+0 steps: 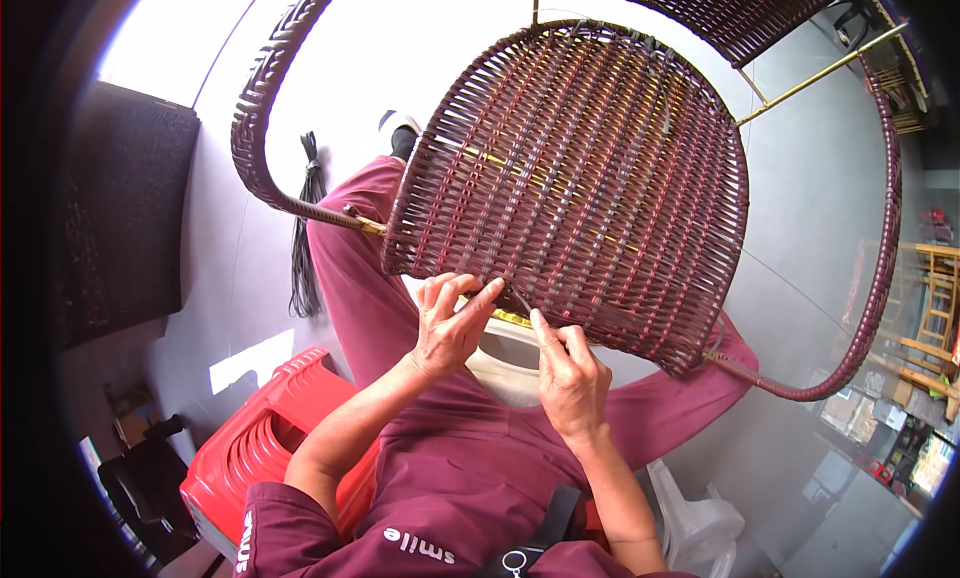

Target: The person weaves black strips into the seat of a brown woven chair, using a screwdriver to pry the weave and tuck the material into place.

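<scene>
A dark brown and reddish woven wicker chair (pixel 570 168) leans over my lap, its seat slanting away from me. At the seat's near edge, my left hand (pixel 452 323) is closed, with its curled fingers and thumb pinching a thin dark weaving strand (pixel 522 301). A short way to the right, my right hand (pixel 573 378) holds the same strand near its fingertips, index finger stretched up to the weave. Where the fingers meet the edge, the strand's ends are hidden. Gold-coloured metal rod (pixel 372 226) shows at the seat's left side, where the wrapped armrest (pixel 258 128) joins.
A bundle of dark strands (pixel 308 228) lies on the floor to the left. Beside me is a red plastic stool (pixel 270 443), and a translucent white plastic piece (pixel 695 523) stands at lower right. A dark panel (pixel 130 208) is at far left; wooden frames (pixel 935 308) are at far right.
</scene>
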A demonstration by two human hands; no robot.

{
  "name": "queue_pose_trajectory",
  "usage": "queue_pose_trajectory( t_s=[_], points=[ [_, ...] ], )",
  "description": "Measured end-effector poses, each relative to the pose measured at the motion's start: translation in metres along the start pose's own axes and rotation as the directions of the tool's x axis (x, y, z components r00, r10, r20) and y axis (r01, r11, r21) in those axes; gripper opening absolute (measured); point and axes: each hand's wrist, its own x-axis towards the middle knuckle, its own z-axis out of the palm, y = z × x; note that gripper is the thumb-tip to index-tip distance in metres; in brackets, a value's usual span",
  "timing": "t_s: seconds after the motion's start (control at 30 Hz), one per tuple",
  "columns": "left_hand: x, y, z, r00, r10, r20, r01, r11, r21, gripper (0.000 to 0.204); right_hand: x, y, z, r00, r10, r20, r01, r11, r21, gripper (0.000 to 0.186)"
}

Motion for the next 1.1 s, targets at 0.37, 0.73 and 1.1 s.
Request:
queue_pose_trajectory(
  t_s=[0.37,0.73,1.1],
  points=[
    [0.007,0.006,-0.01,0.998,-0.039,0.057,0.041,0.998,-0.048,0.042,-0.003,0.012,-0.018,0.996,0.077,-0.054,-0.07,0.99,0.118,0.04],
    [-0.002,0.016,0.004,0.981,0.031,0.191,-0.047,0.995,0.084,0.05,0.053,0.081,-0.074,0.897,0.069,-0.436,-0.163,0.969,-0.184,0.039],
    [-0.003,0.023,0.003,0.974,-0.038,0.226,0.025,0.998,0.061,0.058,0.062,0.116,-0.059,0.884,0.006,-0.467,-0.245,0.857,-0.453,0.032]
  ],
)
